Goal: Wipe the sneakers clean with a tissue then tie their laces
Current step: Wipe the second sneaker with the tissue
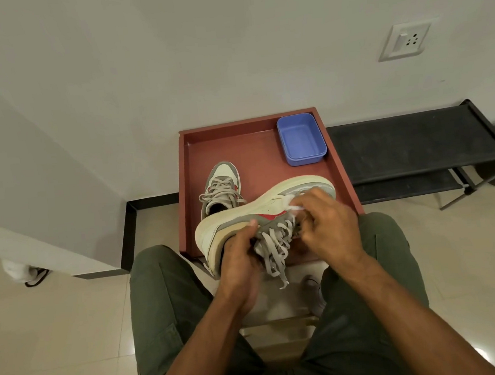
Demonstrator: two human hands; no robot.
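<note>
Two sneakers: left hand (240,259) grips one (260,213), right hand (330,225) pinches one tissue (292,205)

Two sneakers (221,189) (260,213), one tissue (292,205), one blue tub (301,139), one tray (255,156)

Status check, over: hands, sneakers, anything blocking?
Left hand grips tilted grey-and-cream sneaker. Right hand pinches white tissue on its side. Second sneaker untied on red tray. Nothing blocking.

Just beyond the fingers (315,194), the held sneaker (242,214) looks like scuffed matt leather with flat woven cloth laces (275,244). The tissue (294,207) is soft white paper. Farther off, the blue container (301,139) is smooth plastic; the floor (59,338) is glossy tile.
</note>
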